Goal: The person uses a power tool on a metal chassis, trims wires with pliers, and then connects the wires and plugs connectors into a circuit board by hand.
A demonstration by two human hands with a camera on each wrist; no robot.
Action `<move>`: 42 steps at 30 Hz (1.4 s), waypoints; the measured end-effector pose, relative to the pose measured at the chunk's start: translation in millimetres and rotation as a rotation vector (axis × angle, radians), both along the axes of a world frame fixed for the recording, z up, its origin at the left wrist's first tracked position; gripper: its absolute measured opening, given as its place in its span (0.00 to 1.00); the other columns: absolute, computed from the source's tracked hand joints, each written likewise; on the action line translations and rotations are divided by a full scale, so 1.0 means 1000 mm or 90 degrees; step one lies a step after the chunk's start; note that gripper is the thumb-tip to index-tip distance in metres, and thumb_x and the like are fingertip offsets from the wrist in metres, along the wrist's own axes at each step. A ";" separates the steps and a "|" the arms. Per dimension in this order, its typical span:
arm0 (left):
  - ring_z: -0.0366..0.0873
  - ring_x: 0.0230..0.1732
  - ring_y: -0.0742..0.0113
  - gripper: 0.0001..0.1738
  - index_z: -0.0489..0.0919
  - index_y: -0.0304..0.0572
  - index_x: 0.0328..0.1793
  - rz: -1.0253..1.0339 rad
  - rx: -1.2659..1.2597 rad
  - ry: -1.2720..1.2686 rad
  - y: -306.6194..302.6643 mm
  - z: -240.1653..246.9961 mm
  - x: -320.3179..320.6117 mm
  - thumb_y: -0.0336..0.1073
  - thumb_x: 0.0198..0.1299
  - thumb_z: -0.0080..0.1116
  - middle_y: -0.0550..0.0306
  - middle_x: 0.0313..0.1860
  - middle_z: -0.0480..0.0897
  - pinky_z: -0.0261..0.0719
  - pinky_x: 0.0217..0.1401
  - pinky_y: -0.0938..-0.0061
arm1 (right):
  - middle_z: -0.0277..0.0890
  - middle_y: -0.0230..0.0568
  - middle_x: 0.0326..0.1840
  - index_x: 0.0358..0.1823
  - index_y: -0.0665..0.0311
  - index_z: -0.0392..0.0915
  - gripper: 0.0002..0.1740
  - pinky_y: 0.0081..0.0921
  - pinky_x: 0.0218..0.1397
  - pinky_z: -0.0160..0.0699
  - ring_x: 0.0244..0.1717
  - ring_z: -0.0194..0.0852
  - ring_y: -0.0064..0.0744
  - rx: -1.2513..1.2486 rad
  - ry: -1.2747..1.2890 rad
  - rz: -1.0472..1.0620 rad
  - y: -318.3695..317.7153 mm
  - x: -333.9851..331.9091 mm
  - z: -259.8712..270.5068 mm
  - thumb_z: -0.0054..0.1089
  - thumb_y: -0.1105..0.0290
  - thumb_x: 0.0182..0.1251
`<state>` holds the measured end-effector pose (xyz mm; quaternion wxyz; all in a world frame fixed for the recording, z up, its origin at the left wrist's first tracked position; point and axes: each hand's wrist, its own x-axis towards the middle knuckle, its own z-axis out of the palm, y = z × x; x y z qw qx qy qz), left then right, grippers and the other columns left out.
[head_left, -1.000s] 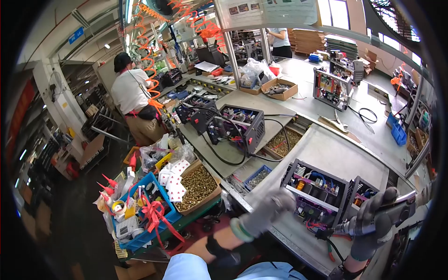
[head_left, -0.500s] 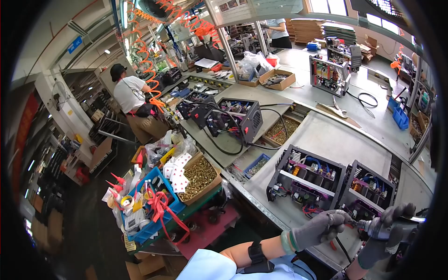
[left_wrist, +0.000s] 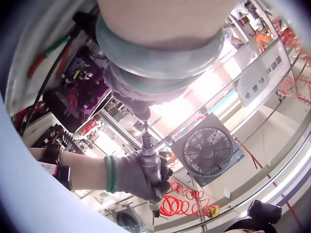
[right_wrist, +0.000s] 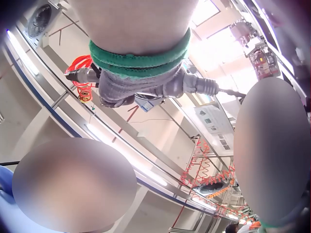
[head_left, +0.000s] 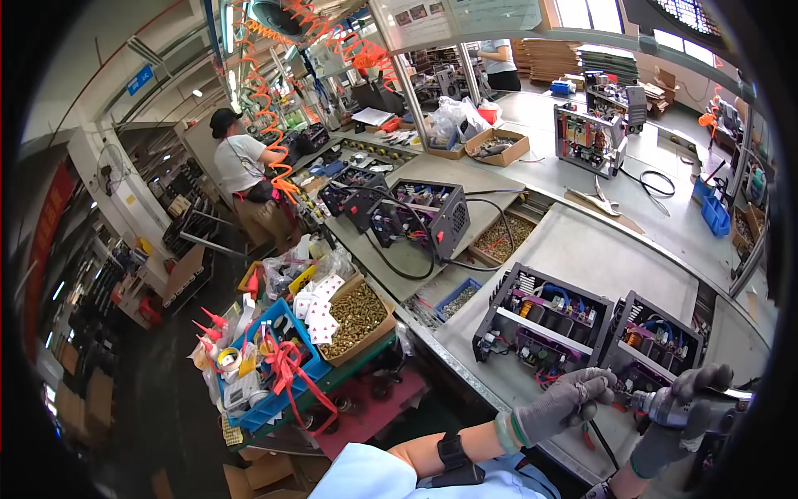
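A grey power driver (left_wrist: pixel 151 169) lay in the grip of the right hand (left_wrist: pixel 132 175), its slim bit (left_wrist: pixel 146 127) pointing at the left hand (head_left: pixel 565 406), whose fingertips reached its tip, the contact unclear. Close by on the desk (head_left: pixel 615 249), two dark-framed units (head_left: pixel 544 320), open-topped, exposed coils and coloured wires.

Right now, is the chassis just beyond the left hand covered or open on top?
Open: in the head view, blue wires and an orange coil show uncovered inside the chassis.

In the head view we are looking forward and down on the bench (head_left: pixel 619 258); in both wrist views, closely upward, sharing the drill (left_wrist: pixel 150 164).
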<state>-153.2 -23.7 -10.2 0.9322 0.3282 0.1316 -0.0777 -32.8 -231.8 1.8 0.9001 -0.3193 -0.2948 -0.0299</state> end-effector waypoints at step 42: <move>0.62 0.15 0.81 0.24 0.79 0.45 0.39 -0.005 0.118 -0.098 -0.013 0.006 0.014 0.59 0.70 0.58 0.69 0.19 0.70 0.57 0.14 0.83 | 0.79 0.43 0.35 0.59 0.55 0.76 0.29 0.30 0.33 0.82 0.32 0.81 0.34 0.044 0.051 0.062 0.048 -0.049 0.080 0.81 0.64 0.57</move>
